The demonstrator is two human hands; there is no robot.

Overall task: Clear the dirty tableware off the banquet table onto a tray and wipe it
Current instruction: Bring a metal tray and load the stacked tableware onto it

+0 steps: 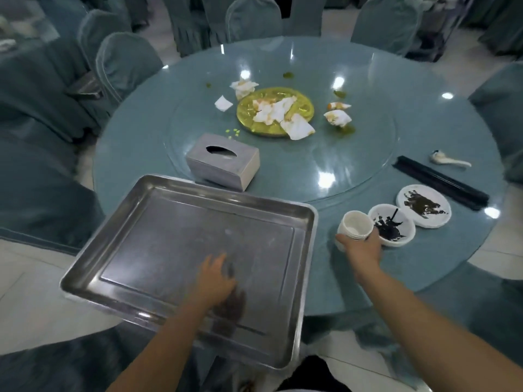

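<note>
Left hand: I see my left hand (215,281) spread over the bed of the tray, fingers straight and fanned, holding nothing; it is blurred, so I cannot tell whether the palm presses the metal or hangs just above it.
Right hand: my right hand (360,247) is curled round the near side of the white cup (355,224), thumb on the left of it, fingers on the right; the cup tips a little toward me.
Tray: the steel tray (158,222) lies at the near left; its far corner is over the table beside the tissue box, its near part juts out past the table edge.
Bowl: a white bowl (392,224) smeared dark stands just right of the cup, touching my fingers.
Plate: a white plate (423,205) with a dark smear sits just beyond the bowl, to the right.
Chopsticks: dark chopsticks (440,182) lie slantwise past the plate; a white spoon (450,161) lies beyond them.
Table: the round blue table (353,278) carries a glass turntable (325,165); green spots dot it.
Tissue box: a grey tissue box (223,161) stands on the turntable's near left.
Centre: a gold dish (304,108) holds crumpled napkins (276,110); more lie left and right of it.
Chairs: covered chairs (124,60) ring the table.
</note>
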